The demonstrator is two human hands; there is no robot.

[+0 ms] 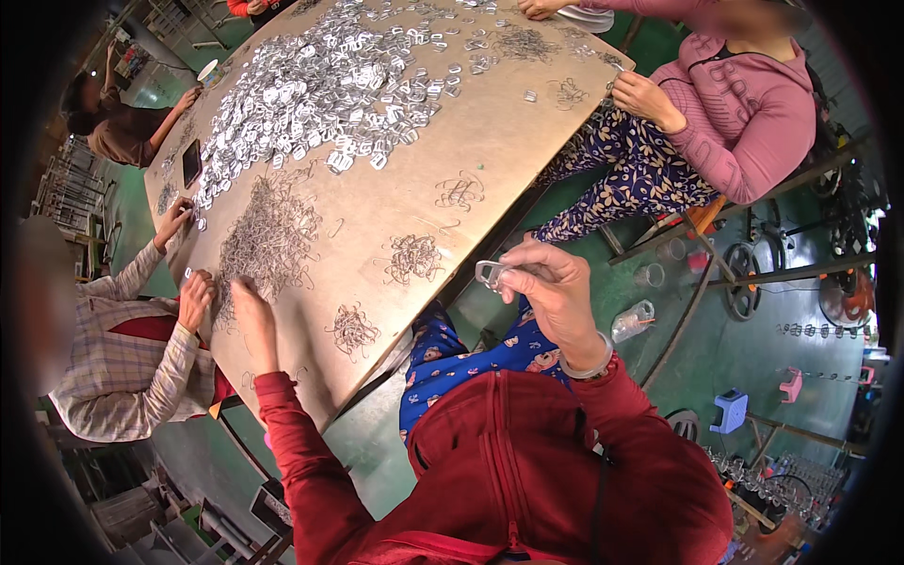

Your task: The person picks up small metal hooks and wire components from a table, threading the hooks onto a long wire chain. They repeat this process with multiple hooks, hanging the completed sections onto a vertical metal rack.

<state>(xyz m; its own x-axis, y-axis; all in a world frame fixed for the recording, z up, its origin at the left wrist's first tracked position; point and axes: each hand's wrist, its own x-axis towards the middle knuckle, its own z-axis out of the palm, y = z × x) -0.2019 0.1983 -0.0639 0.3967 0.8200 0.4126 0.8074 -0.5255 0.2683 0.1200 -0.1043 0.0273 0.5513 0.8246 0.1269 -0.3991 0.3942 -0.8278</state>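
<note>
My right hand point(557, 294), beyond the table's near edge, pinches a small silver metal buckle point(489, 274) between thumb and fingertips. The buckle looks like a rounded frame with an opening. My left hand point(252, 325) rests at the near edge of a heap of thin, bent wire hooks point(273, 226). Its fingertips point into the wires, and I cannot make out whether they grip any. Two smaller wire clumps lie to the right of that hand, a near one point(352, 330) and a farther one point(412, 257).
A large pile of silver buckles point(320, 94) covers the far part of the brown tabletop point(377, 188). A dark phone point(192, 163) lies at its left edge. Co-workers sit around the table, one at left with a hand point(196, 299) close to mine. Plastic cups point(633, 321) and stools point(730, 411) stand right.
</note>
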